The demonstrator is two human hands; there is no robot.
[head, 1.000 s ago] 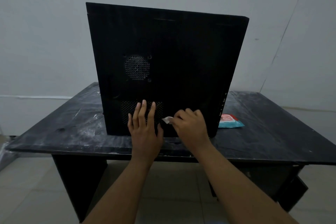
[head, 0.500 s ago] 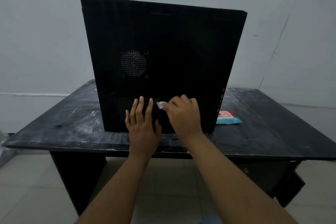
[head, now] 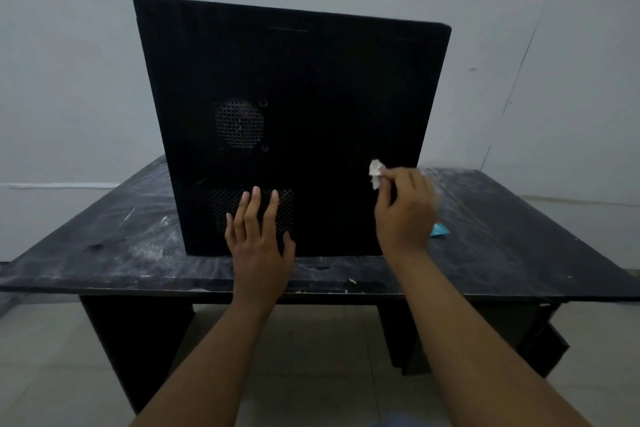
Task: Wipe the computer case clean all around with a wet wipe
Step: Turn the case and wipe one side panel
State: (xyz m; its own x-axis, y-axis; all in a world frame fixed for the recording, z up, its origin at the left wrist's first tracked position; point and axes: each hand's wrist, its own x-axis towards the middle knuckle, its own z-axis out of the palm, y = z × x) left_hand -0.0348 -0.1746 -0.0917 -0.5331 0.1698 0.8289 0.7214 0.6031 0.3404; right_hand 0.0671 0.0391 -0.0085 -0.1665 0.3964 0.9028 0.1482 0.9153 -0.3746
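- A black computer case (head: 311, 97) stands upright near the front middle of a dark, scuffed counter (head: 519, 236), its broad side panel facing the viewer.
- The panel has a round vent (head: 239, 123) left of centre and a rectangular grille (head: 221, 208) lower down, near the bottom edge.
- The person's left hand (head: 258, 246) lies flat against the lower panel, fingers straight and slightly spread, fingertips over the grille. It holds nothing.
- The right hand (head: 405, 211) is at the lower right part of the panel, close to the case's right edge. Its fingers are curled and pinch a small crumpled white wipe (head: 375, 172).
- The wipe pokes out above and to the left of the fingers, against the black panel. The hand looks slightly blurred.
- A teal corner of a pack (head: 439, 230) shows on the counter just right of the right hand, mostly hidden behind it.
- White smears and dust mark the counter top on both sides of the case.
- A plain pale wall (head: 69, 62) fills the background, and a light tiled floor (head: 329, 357) shows below the counter.
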